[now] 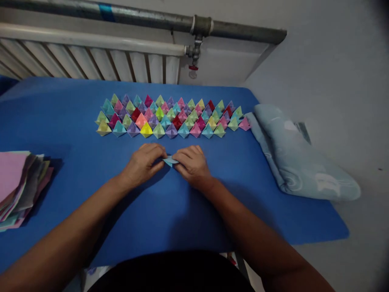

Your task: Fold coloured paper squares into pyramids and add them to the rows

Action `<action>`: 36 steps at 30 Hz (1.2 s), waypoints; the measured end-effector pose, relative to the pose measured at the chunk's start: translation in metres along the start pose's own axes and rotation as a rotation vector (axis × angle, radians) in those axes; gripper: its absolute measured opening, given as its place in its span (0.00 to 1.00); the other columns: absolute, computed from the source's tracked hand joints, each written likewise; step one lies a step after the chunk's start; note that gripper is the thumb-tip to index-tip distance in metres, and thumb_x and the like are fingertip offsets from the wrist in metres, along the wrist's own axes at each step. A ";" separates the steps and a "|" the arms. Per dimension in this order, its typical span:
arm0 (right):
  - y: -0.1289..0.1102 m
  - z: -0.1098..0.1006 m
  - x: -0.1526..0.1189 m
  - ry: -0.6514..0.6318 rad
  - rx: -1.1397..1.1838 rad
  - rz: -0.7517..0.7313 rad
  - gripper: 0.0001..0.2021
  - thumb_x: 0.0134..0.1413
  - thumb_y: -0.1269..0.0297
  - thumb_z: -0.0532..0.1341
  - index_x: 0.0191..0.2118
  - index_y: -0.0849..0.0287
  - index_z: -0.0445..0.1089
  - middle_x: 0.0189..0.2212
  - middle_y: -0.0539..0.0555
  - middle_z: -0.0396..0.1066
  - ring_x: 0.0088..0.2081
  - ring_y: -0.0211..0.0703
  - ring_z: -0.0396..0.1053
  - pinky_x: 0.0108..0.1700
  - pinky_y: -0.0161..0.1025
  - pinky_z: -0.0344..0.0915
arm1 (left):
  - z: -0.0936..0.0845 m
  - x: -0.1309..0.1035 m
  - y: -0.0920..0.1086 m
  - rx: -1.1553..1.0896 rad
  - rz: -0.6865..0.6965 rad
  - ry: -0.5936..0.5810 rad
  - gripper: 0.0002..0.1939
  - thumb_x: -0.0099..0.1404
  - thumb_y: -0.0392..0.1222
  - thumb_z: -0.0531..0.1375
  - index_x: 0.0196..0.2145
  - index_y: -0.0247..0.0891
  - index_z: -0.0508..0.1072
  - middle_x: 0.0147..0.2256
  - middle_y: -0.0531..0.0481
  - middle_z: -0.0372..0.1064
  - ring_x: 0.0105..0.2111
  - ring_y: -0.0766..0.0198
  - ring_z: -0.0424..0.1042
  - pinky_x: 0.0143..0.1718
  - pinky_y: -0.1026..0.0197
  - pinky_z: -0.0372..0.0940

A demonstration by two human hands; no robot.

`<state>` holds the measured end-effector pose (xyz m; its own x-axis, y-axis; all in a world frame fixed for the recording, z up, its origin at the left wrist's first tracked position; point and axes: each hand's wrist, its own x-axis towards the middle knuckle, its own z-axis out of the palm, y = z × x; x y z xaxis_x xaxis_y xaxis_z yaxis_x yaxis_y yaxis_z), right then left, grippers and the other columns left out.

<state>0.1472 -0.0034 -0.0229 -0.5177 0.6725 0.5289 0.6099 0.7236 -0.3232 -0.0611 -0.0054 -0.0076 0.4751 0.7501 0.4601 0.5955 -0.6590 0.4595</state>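
Observation:
Between my two hands is a small piece of folded light-blue paper (170, 161), held a little above the blue tabletop (146, 219). My left hand (144, 164) pinches its left end between thumb and fingers. Its right end is gripped by my right hand (192, 164), and the fingers of both hands cover much of it. Just beyond my hands stand several rows of folded paper boats (159, 130) in yellow, green, blue, purple, pink and red, set close together.
A stack of coloured paper sheets (12, 174) lies at the left edge. On the right, a folded pale-blue blanket (304, 158) overhangs the table's side. Behind the table are a white radiator (115, 65), a metal pipe (152, 18) and a red-handled valve (193, 68).

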 end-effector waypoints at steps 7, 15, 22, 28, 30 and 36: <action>-0.011 0.003 -0.009 -0.132 -0.207 -0.149 0.07 0.62 0.70 0.59 0.36 0.56 0.75 0.36 0.51 0.75 0.39 0.43 0.62 0.46 0.45 0.49 | 0.010 -0.025 0.003 0.415 0.240 -0.045 0.09 0.69 0.32 0.53 0.34 0.36 0.72 0.34 0.45 0.74 0.32 0.59 0.70 0.39 0.54 0.62; -0.022 -0.009 -0.025 -0.379 -0.053 0.072 0.10 0.61 0.68 0.59 0.47 0.57 0.72 0.48 0.55 0.75 0.46 0.48 0.64 0.50 0.48 0.48 | 0.004 -0.039 0.010 0.259 0.121 -0.171 0.11 0.67 0.37 0.54 0.44 0.37 0.73 0.42 0.42 0.77 0.43 0.54 0.73 0.51 0.48 0.60; -0.018 -0.011 -0.027 -0.336 0.079 0.254 0.06 0.63 0.67 0.58 0.40 0.56 0.73 0.42 0.54 0.75 0.43 0.45 0.66 0.48 0.45 0.52 | 0.003 -0.037 0.006 0.160 0.052 -0.140 0.09 0.68 0.40 0.56 0.40 0.39 0.76 0.40 0.45 0.78 0.44 0.54 0.73 0.50 0.49 0.60; -0.016 -0.009 -0.025 -0.289 0.148 0.408 0.05 0.62 0.65 0.61 0.34 0.57 0.72 0.43 0.53 0.75 0.45 0.44 0.68 0.48 0.44 0.52 | 0.008 -0.032 0.002 0.102 -0.093 -0.112 0.11 0.70 0.45 0.56 0.35 0.40 0.76 0.38 0.47 0.77 0.44 0.54 0.72 0.46 0.50 0.59; -0.015 -0.009 -0.024 -0.284 0.149 0.452 0.06 0.61 0.65 0.62 0.32 0.58 0.71 0.44 0.54 0.74 0.46 0.45 0.68 0.48 0.44 0.53 | 0.010 -0.030 0.001 0.088 -0.158 -0.105 0.13 0.70 0.46 0.56 0.33 0.40 0.75 0.39 0.47 0.77 0.44 0.54 0.71 0.45 0.51 0.60; -0.016 -0.008 -0.021 -0.278 0.151 0.511 0.08 0.61 0.65 0.61 0.30 0.58 0.69 0.46 0.54 0.74 0.48 0.46 0.67 0.49 0.45 0.53 | 0.013 -0.027 -0.002 0.075 -0.253 -0.123 0.12 0.68 0.47 0.57 0.29 0.40 0.73 0.40 0.46 0.75 0.44 0.54 0.70 0.46 0.50 0.61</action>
<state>0.1534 -0.0299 -0.0224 -0.3315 0.9416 0.0587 0.7411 0.2984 -0.6014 -0.0666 -0.0239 -0.0305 0.3775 0.8943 0.2403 0.7491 -0.4475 0.4885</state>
